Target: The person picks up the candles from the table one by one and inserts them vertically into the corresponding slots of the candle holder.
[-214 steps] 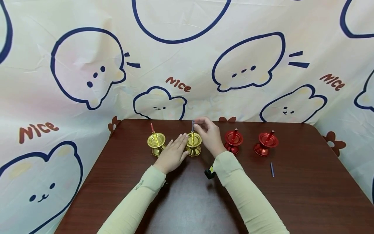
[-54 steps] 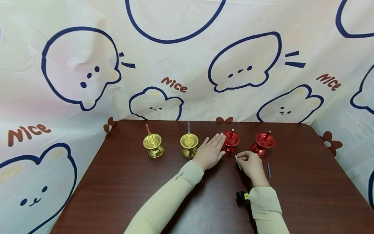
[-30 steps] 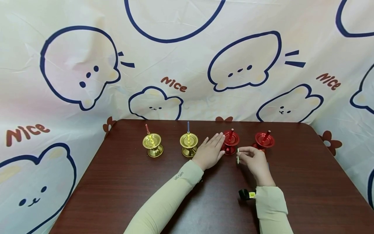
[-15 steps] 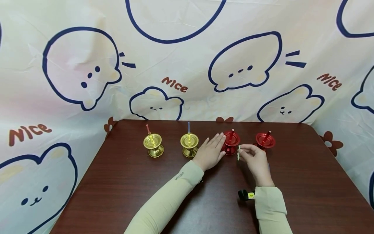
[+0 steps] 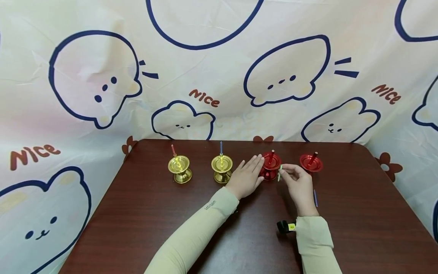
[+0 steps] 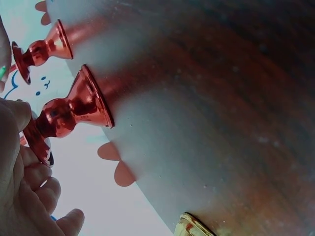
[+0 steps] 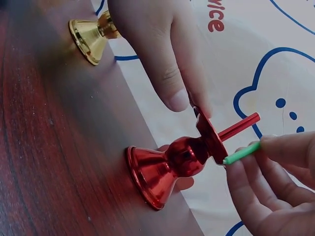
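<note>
A red candle holder [image 5: 268,173] stands upright on the table, a red tube [image 7: 241,127] rising from its dish. My left hand [image 5: 244,178] holds its dish rim at the left, thumb and forefinger on opposite sides of the rim. In my right hand [image 5: 299,184] a thin green candle [image 7: 241,153] is pinched between thumb and fingertips, just right of that dish. Its end lies close to the rim; contact is hard to tell. Part of the dish is hidden by my left fingers.
Left stand two gold candle holders, one with a red candle [image 5: 173,150], the other with a blue candle [image 5: 221,148]. A second red holder [image 5: 311,163] stands at right. Another blue candle [image 5: 315,198] lies beside my right hand. A patterned cloth [image 5: 232,76] hangs behind the table.
Both hands have left the second gold holder, where the blue candle stands released. My left hand moved right to the red holder. The right has raised the green candle toward the dish.
</note>
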### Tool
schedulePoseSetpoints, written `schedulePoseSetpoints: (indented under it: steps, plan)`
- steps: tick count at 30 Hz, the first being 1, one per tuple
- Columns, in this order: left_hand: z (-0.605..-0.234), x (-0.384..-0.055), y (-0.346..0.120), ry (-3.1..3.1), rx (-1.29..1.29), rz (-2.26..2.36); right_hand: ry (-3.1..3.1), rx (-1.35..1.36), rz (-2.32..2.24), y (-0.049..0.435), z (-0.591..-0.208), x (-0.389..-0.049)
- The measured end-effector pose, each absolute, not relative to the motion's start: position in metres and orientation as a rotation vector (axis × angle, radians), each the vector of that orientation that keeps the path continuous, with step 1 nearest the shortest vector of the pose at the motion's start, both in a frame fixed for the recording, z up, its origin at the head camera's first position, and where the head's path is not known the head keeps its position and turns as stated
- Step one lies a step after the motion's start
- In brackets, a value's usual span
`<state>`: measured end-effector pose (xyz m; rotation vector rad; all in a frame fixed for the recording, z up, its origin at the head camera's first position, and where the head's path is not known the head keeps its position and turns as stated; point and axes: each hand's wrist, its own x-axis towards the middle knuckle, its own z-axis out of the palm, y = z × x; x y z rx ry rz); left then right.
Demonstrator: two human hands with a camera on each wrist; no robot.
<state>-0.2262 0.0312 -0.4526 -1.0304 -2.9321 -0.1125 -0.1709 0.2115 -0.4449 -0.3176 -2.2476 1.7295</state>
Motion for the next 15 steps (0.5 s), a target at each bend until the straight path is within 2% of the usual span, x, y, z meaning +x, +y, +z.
schedulePoseSetpoints:
  steps: [15]
  plan:
    - [-0.4494, -0.2251, 0.0319, -2.949, -1.026, -0.089, -2.089, -0.163, 1.627, 0.2071, -0.4429, -0.1796]
